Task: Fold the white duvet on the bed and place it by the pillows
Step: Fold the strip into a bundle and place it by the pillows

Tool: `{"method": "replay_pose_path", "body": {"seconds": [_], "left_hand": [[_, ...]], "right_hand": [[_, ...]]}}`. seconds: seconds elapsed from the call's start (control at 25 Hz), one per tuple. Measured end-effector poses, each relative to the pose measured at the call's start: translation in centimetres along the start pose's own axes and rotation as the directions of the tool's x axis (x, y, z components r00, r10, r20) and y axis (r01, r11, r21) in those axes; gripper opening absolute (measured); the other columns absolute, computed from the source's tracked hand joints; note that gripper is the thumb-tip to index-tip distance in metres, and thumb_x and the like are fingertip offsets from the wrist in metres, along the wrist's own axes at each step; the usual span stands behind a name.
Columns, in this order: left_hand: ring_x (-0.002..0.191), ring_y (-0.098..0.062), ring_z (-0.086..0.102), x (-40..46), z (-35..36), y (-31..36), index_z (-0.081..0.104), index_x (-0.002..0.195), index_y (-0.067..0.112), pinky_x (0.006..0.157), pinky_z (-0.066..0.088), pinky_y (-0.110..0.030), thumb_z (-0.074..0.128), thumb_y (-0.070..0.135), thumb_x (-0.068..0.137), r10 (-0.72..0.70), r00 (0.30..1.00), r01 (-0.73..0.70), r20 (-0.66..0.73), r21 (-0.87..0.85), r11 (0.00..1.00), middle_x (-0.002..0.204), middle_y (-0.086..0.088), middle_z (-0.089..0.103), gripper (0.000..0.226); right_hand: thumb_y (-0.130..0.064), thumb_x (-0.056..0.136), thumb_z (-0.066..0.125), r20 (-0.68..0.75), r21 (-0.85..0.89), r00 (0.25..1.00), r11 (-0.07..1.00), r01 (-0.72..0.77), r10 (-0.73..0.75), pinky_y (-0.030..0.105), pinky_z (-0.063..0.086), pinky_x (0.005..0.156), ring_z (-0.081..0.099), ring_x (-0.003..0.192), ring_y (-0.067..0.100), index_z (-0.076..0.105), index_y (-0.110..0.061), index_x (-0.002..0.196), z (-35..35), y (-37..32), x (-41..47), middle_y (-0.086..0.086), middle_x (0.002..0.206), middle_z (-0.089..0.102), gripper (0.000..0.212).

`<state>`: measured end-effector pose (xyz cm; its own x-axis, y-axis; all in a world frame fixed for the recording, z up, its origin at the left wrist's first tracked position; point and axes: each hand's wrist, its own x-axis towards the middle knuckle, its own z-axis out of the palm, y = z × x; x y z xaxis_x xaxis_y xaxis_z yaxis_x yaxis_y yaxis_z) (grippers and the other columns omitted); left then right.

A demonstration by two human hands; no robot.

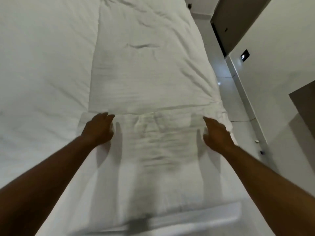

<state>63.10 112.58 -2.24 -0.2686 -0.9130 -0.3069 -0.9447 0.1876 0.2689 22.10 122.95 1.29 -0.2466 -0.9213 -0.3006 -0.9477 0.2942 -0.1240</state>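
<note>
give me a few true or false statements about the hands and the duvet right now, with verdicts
1. Both hands are on the white duvet. True.
2. The left hand holds a pillow. False: it lies on the duvet, and no pillow is visible.
3. The duvet lies as a long strip along the bed. True.
4. The right hand is lifted high above the bed. False: it is down at the duvet's right edge.
5. The floor is on the bed's left. False: right.

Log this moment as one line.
stage: folding | duvet: long strip on bed | left hand, right hand: open, on near fold | pillows: unseen
</note>
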Motion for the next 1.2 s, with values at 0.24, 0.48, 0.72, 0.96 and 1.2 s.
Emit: {"method": "replay_pose_path", "body": {"seconds": [0.24,0.48,0.72,0.96,1.2], "left_hand": [[0.112,-0.029,0.060,6.3,1.4,0.3,0.057,0.112,0.021,0.098,0.044,-0.043,0.065,0.044,0.075,-0.126,0.959,0.003,0.252,0.437,0.899,0.118,-0.008,0.064,0.045],[0.126,-0.046,0.044,10.2,-0.8,0.0,0.050,0.129,0.012,0.109,0.027,-0.060,0.068,0.036,0.076,-0.108,0.986,0.152,-0.130,0.400,0.904,0.130,-0.025,0.051,0.061],[0.151,-0.033,0.001,-0.8,10.0,11.1,0.018,0.155,0.025,0.118,0.005,-0.052,0.022,0.070,0.086,0.072,0.997,-0.071,0.004,0.234,0.970,0.165,-0.010,0.005,0.082],[0.150,-0.040,0.006,-12.6,11.0,3.1,0.015,0.156,0.017,0.119,0.008,-0.056,-0.010,0.089,0.068,-0.402,0.915,0.401,-0.027,0.178,0.899,0.163,-0.018,0.006,0.116],[0.152,-0.029,0.000,-14.9,15.2,13.8,0.010,0.155,0.027,0.119,0.006,-0.051,0.013,0.086,0.078,0.016,0.991,-0.035,0.130,0.144,0.989,0.163,-0.004,-0.004,0.097]], "right_hand": [[-0.044,0.068,0.083,0.386,-0.387,0.921,0.897,0.215,-0.054,0.057,0.035,0.109,0.035,0.139,0.038,0.026,-0.025,0.151,1.4,-2.7,13.6,0.008,0.154,0.038,0.102],[-0.031,0.082,0.069,-0.144,-0.343,0.973,0.931,0.123,-0.182,0.073,0.015,0.109,0.030,0.135,0.050,0.051,-0.019,0.133,1.0,-0.6,17.4,0.019,0.138,0.047,0.056],[-0.052,0.099,0.036,-0.075,0.017,0.939,0.941,0.339,-0.337,0.057,0.000,0.119,-0.001,0.152,0.029,0.021,-0.028,0.154,10.0,-7.9,4.5,0.003,0.165,0.010,0.062],[-0.075,0.086,0.004,-0.053,-0.158,0.993,0.981,-0.113,0.105,0.071,0.007,0.112,0.002,0.151,0.034,0.016,-0.022,0.156,9.4,12.8,-1.2,0.005,0.166,0.003,0.089],[-0.076,0.085,0.036,-0.090,-0.104,0.903,0.906,0.411,-0.420,0.065,0.008,0.116,0.017,0.150,0.033,0.035,-0.023,0.151,14.5,3.5,-12.2,0.009,0.162,0.023,0.085]]}}
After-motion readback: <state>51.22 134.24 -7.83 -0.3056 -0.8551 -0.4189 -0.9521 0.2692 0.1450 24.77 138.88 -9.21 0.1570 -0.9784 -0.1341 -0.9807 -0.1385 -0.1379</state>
